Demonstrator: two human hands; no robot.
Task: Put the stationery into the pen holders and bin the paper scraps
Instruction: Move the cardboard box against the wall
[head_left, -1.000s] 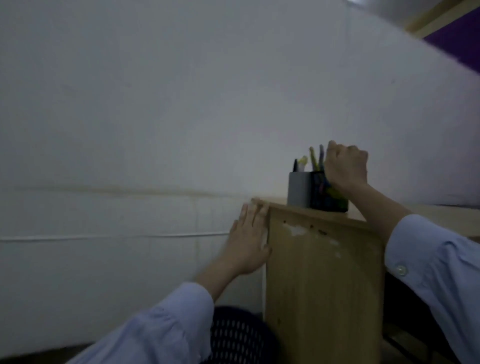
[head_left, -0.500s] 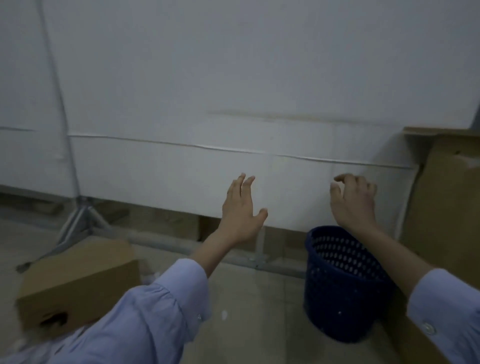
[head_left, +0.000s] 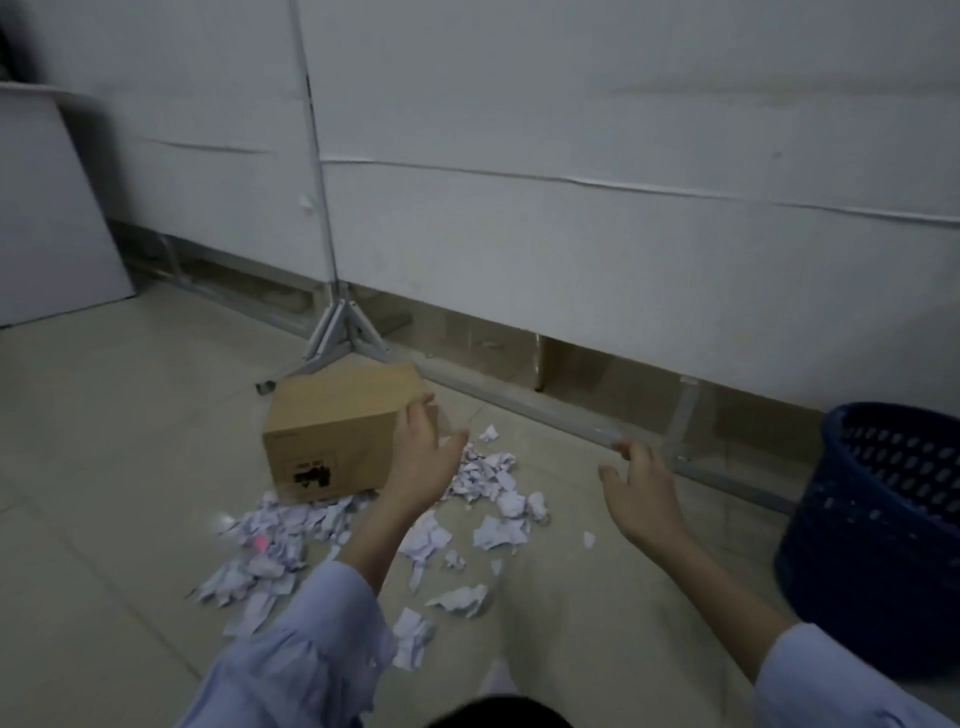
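- Paper scraps lie strewn on the floor in front of the cardboard box: small, crumpled, pale.
- Our left hand, just right of the box, is spread wide and empty.
- Our right hand, farther right, is also spread and empty.
- Far right of the box stands the blue bin; we judge loose handfuls could shed scraps on the way there.

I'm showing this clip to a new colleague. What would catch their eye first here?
Torn paper scraps litter the floor at centre, spreading from the foot of a cardboard box. Both hands reach out empty above them, left hand before the box, right hand nearer the blue bin at the right edge.
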